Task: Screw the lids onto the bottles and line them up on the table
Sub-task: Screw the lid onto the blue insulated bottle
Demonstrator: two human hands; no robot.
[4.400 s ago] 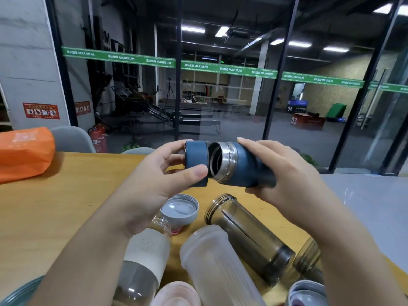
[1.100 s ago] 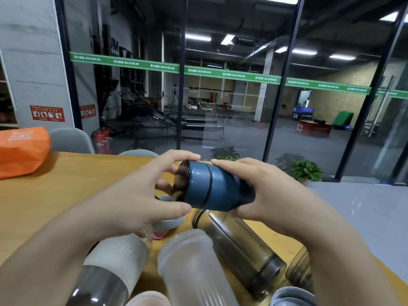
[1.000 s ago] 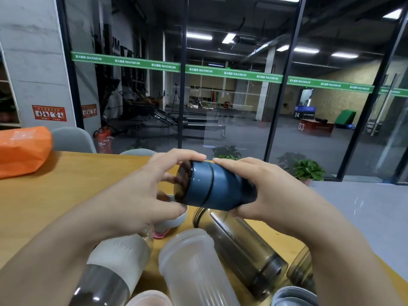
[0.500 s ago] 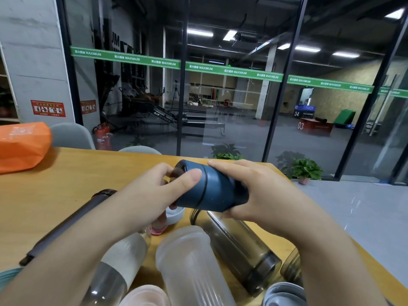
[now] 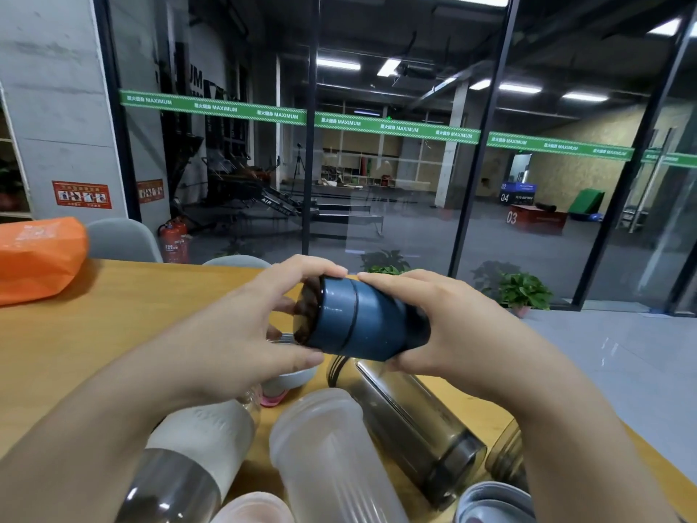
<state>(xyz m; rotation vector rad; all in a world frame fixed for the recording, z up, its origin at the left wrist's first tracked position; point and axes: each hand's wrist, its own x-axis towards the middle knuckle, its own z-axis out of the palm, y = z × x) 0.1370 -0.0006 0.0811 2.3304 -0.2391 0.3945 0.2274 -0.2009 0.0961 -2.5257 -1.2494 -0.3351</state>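
A dark blue metal flask (image 5: 371, 324) lies sideways above the wooden table (image 5: 94, 315) (matching blue lid (image 5: 333, 315) seated, pointing left).

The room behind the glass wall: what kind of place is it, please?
Probably a gym or fitness studio. Green strips on the glass read MAXIMUM; behind it stand exercise machines and numbered boxes. The person works at a wooden table just outside.
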